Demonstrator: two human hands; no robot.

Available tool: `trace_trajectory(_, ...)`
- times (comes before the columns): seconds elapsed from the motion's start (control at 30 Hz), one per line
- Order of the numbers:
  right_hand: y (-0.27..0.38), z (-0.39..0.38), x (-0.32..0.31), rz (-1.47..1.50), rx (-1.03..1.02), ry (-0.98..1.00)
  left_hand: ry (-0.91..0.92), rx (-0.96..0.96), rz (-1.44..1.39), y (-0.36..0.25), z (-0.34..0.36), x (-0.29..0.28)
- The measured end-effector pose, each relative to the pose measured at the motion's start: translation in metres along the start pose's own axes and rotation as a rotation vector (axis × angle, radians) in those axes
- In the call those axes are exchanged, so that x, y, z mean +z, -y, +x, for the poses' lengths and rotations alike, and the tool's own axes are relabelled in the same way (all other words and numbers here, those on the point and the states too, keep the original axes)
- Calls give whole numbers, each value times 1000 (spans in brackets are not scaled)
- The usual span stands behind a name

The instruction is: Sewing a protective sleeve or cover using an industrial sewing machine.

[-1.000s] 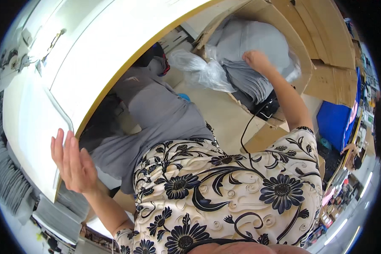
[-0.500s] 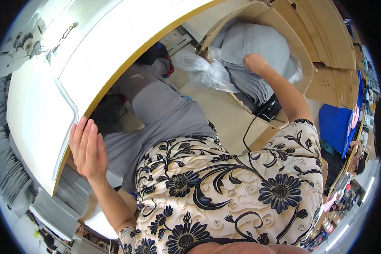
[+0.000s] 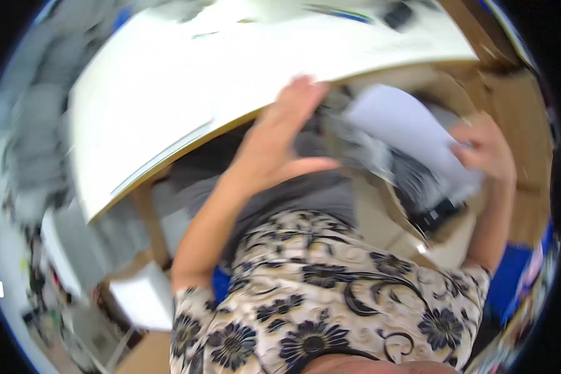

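My left hand (image 3: pixel 284 134), blurred but open with thumb apart from fingers, is over the front edge of the white table (image 3: pixel 187 75). At the right, my right hand (image 3: pixel 480 146) has its fingers closed on a pale grey sheet (image 3: pixel 402 118) above the open carton (image 3: pixel 455 93). Under that sheet lie a fanned stack of darker grey pieces (image 3: pixel 411 181), crumpled clear plastic (image 3: pixel 361 149) and a black object (image 3: pixel 436 218). My legs in grey trousers are under the table's edge.
Grey stacks (image 3: pixel 37 143) line the left beyond the table. Cardboard flaps (image 3: pixel 517 137) stand at the right, with a blue object (image 3: pixel 508 280) below. A white box (image 3: pixel 140 296) is at lower left. A dark item (image 3: pixel 397 15) and thin strips lie on the tabletop.
The view has swung round toward the table. My left hand has moved up and rightward. The pale sheet in my right hand now sits higher and at an angle over the stack.
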State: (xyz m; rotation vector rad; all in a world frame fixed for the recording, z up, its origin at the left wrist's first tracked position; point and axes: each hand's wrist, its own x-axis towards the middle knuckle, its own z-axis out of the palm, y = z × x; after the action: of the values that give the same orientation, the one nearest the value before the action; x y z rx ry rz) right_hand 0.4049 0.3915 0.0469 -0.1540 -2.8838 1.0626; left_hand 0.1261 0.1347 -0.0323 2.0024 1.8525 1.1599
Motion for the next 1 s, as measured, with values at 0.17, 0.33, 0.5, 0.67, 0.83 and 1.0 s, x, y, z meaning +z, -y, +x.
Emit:
trace_trajectory(0.17, 34, 67, 11, 243, -410, -25, 172, -130, -252, -12, -7, -43)
trace_trajectory(0.33, 36, 165, 42, 472, -248, -170, -799, -864, 168, -89, -98, -226)
trace_trajectory(0.5, 19, 264, 122, -96, -440, -379, -823, -623, 1039, -158, -100, -349)
trace_trajectory(0.67, 16, 271, 142, -218, -461, -387, -277, -455, 809, -68, -56, -275)
trace_trajectory(0.83, 39, 261, 145, -197, -491, -341, -14, -183, 1012, 41, -61, -191)
trace_trajectory(1.0, 43, 254, 149, -217, -505, -409, 30, -217, 853, 67, -77, -153)
